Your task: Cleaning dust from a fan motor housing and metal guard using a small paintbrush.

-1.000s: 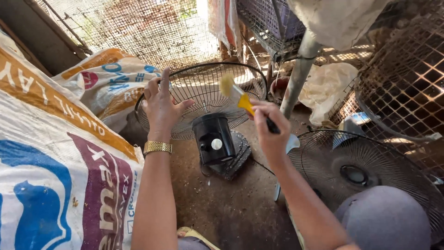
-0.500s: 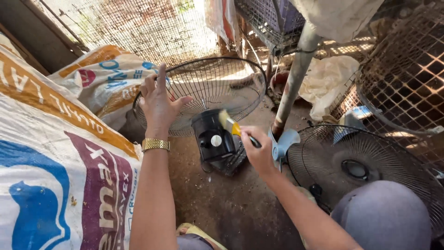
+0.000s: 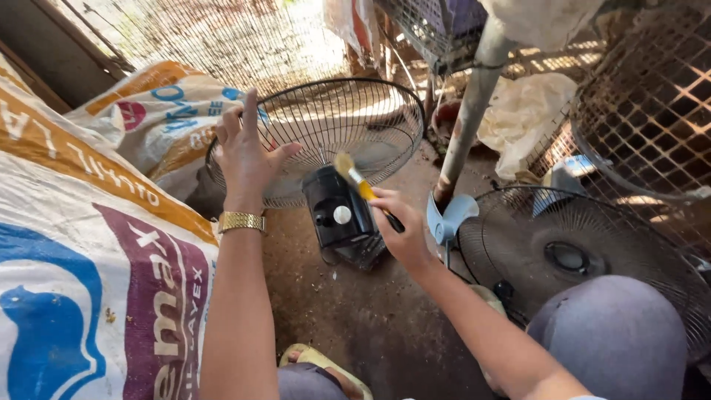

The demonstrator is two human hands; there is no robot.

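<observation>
L hand (image 3: 246,159) splayed open on fan guard (image 3: 326,126); R hand (image 3: 400,230) clamped on paintbrush (image 3: 364,189) w/ bristles over motor (image 3: 339,215).

Printed woven feed sacks (image 3: 89,244) lie left; a detached black fan grille (image 3: 585,259) and blue fan blade (image 3: 446,217) sit right, beside a grey pole (image 3: 474,104).

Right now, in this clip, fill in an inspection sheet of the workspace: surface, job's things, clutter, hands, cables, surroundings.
Surface: bare dirt floor, dusty.
Job's things: black fan motor housing against its wire rear guard; yellow-handled brush.
Clutter: detached front grille, pale blue fan blade, printed feed sacks.
Hands: left hand spread on the guard's rim; right hand shut on the brush, bristles just above the housing.
Cables: nothing seen.
Surroundings: grey metal post, wire mesh cages, white cloth.
</observation>
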